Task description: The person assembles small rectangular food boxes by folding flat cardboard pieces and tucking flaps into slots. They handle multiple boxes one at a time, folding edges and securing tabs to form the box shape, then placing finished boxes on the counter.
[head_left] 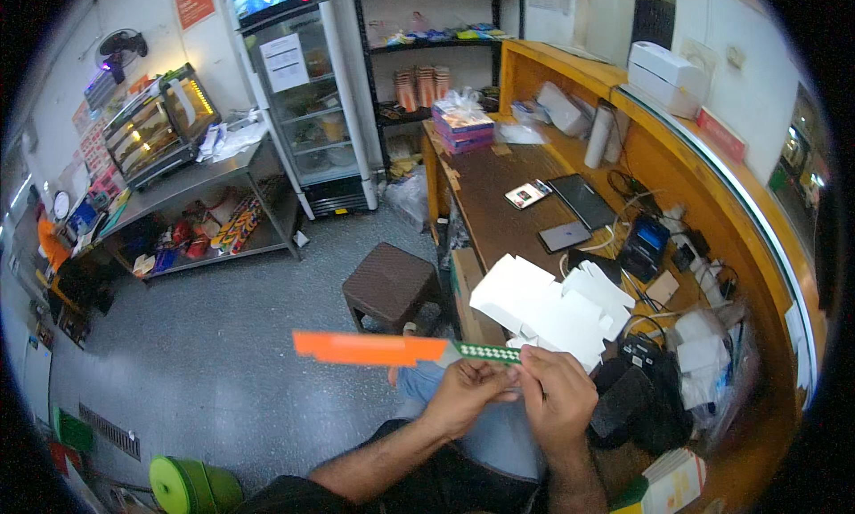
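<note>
Left hand (pixel 472 391) and right hand (pixel 559 394) pinch an orange-and-green card strip (pixel 396 350). Across the room, a glass-doored fridge (pixel 349 107) holds containers (pixel 333 126) on shelves.

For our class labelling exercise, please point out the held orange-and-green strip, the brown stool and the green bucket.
Orange-and-green strip (pixel 392 350), head view: its orange section.
Brown stool (pixel 389 281), head view: its seat top.
Green bucket (pixel 198 488), head view: its side wall.

Here's the card strip (pixel 374 347) before the stool (pixel 389 284), left of the cartons (pixel 552 302) on the desk (pixel 481 193)! Beyond those cartons lie two phones (pixel 564 237), beside what may be a closed laptop (pixel 582 202); back left, the fridge (pixel 305 126) stands right of the display case (pixel 160 129).
</note>
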Demonstrator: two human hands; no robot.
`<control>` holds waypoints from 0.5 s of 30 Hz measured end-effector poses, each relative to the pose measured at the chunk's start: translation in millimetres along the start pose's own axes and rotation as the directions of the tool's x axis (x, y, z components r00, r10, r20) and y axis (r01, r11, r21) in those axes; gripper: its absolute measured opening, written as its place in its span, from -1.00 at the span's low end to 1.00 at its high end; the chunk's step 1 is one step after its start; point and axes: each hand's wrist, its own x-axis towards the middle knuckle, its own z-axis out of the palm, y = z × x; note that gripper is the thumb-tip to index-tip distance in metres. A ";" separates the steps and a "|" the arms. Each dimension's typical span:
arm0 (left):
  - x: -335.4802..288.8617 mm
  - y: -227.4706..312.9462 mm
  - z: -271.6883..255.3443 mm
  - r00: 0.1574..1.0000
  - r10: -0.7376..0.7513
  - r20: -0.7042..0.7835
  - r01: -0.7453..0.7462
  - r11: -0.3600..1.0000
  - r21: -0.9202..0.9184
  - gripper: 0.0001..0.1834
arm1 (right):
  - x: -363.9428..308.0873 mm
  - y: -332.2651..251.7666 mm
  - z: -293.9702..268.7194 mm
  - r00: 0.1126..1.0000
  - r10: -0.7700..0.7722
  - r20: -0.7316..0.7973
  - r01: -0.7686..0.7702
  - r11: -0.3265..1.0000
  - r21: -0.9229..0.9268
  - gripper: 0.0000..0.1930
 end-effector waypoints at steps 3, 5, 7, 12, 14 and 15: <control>-1.6 12.7 0.1 0.997 0.023 -0.069 -0.013 0.989 0.150 -0.76 | 0.6 0.0 1.3 0.984 0.150 -0.093 -0.135 0.979 0.154 -0.85; -2.1 16.2 -1.3 0.993 0.051 -0.110 -0.029 0.980 0.199 -0.77 | 0.7 1.1 -0.3 0.961 0.274 -0.024 -0.256 0.924 0.283 -0.87; -0.5 19.4 0.8 0.989 0.086 -0.117 -0.060 0.976 0.208 -0.78 | -0.4 6.3 -2.2 0.937 0.349 0.037 -0.335 0.860 0.384 -0.88; 0.9 24.7 8.3 0.986 0.144 -0.083 -0.129 0.978 0.165 -0.81 | 1.7 8.5 -11.4 0.913 0.377 0.154 -0.403 0.776 0.486 -0.88; 1.5 25.0 10.7 0.988 0.141 -0.060 -0.130 0.979 0.159 -0.82 | 2.9 8.3 -12.9 0.922 0.362 0.134 -0.381 0.798 0.468 -0.89; 1.8 25.2 11.4 0.990 0.131 -0.054 -0.122 0.981 0.152 -0.82 | 3.0 8.5 -13.6 0.927 0.353 0.126 -0.370 0.808 0.458 -0.90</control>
